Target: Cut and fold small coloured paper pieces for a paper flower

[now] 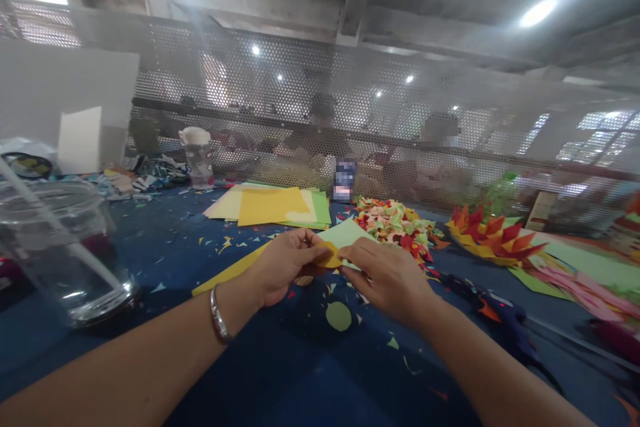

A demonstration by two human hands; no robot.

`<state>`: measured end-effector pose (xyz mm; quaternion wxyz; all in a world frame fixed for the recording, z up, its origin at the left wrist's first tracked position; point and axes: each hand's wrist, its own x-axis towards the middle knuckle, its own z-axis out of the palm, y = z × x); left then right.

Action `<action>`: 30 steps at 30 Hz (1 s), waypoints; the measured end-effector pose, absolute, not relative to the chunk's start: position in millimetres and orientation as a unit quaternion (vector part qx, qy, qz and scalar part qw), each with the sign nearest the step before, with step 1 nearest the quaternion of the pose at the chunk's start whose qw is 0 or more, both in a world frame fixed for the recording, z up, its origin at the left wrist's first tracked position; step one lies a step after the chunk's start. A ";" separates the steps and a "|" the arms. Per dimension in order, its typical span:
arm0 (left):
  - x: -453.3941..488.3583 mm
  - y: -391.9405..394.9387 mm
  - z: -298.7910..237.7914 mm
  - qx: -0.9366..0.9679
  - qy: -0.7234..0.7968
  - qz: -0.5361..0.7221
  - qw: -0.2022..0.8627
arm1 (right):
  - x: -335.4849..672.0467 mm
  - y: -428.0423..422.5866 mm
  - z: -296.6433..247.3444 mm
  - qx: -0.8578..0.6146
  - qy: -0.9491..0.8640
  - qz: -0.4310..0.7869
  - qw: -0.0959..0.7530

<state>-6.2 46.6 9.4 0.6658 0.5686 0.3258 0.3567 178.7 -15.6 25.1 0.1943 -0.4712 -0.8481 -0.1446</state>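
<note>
Both the left hand (284,260) and right hand (393,273) are pinching a small yellow piece (331,257), probably paper, above the blue counter (280,367).

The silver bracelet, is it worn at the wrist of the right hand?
No, the silver bracelet circles the wrist of the left hand, which pinches a small yellow paper; the right hand wears none.

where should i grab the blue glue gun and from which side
Probably by the handle, right hand coming from the near side: the blue glue gun lies with its handle slanting nearer, while its nozzle points away, leftward.
</note>
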 end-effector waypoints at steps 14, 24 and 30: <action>-5.0 40.9 15.6 0.551 0.287 0.361 0.696 | 175.5 -11.2 23.8 -0.519 -0.791 -0.018 0.323; -4.2 36.3 15.1 0.652 0.310 0.364 0.588 | 176.9 -9.3 22.9 -0.532 -0.776 0.054 0.335; -3.6 39.1 10.8 0.654 0.321 0.375 0.573 | 176.6 -9.1 23.8 -0.538 -0.770 0.085 0.332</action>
